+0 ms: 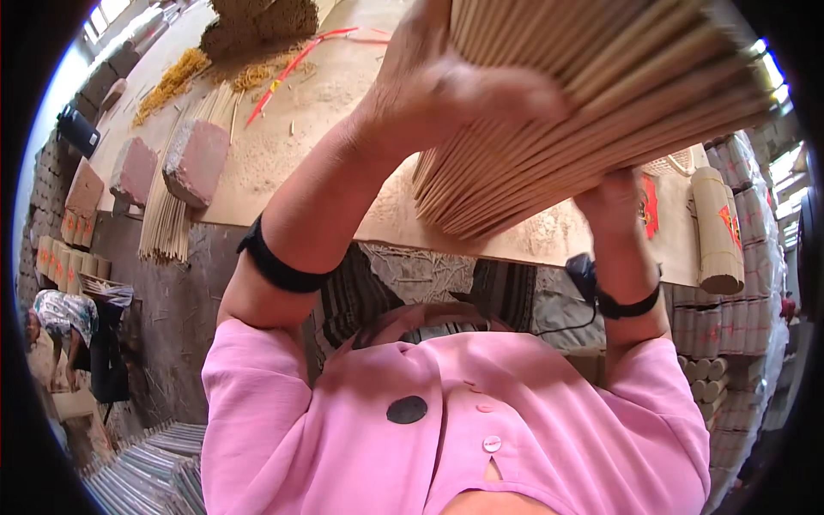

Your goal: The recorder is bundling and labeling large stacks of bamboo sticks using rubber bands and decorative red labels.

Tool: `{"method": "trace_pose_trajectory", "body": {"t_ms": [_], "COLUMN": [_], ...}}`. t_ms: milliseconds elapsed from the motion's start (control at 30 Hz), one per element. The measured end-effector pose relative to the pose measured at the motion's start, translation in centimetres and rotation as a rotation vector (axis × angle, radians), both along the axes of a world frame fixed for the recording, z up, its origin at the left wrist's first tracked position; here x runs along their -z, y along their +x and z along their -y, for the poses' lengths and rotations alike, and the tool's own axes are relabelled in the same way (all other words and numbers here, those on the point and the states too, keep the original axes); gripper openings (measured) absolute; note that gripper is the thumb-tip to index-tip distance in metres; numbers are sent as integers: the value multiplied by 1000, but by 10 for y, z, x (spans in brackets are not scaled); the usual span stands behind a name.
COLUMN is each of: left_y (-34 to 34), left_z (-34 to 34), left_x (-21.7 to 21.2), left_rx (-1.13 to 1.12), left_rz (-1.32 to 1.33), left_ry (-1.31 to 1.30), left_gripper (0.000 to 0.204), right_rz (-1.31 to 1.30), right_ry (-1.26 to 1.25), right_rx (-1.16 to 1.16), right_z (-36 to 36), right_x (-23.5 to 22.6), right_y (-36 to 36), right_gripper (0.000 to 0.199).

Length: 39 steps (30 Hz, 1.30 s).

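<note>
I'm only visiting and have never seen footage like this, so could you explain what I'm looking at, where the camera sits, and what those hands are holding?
There is no machine here. The single picture comes from a wide fisheye camera worn on a person's head, looking down, so straight edges bend near the rim. The pink shirt at the bottom is the wearer's own. Both arms reach up to a thick bundle of thin tan sticks: the left hand grips it from above, the right hand supports it from below. A black band circles each wrist. Beneath lies a dusty wooden table with two reddish bricks weighing down more sticks, plus yellow strands farther back. Paper-wrapped rolls stack up at the right. At far left another person bends over.
</note>
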<state>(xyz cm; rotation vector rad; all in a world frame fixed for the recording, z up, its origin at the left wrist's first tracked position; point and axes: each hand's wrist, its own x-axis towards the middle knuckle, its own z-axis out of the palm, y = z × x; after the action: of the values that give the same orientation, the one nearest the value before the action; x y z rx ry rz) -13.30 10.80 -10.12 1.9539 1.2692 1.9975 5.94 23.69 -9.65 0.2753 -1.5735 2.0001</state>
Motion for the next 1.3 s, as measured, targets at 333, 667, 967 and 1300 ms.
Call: {"method": "trace_pose_trajectory", "body": {"t_ms": [333,667,967,1300], "left_y": [19,33,86,24], "left_z": [11,15,31,38], "left_x": [-26,-35,-38,-53], "left_rx": [148,256,-261,-139], "left_rz": [159,187,41,-109], "left_ry": [-11,33,158,0], "left_gripper": [133,136,143,151], "right_rz": [-70,136,-40,-156], "right_ry": [51,134,64,120], "right_rx": [152,36,104,139], "right_z": [-13,12,-17,-6], "right_x": [26,-21,-30,-60], "right_y": [-17,-4,-13,-11], "right_gripper": [97,116,84,67]}}
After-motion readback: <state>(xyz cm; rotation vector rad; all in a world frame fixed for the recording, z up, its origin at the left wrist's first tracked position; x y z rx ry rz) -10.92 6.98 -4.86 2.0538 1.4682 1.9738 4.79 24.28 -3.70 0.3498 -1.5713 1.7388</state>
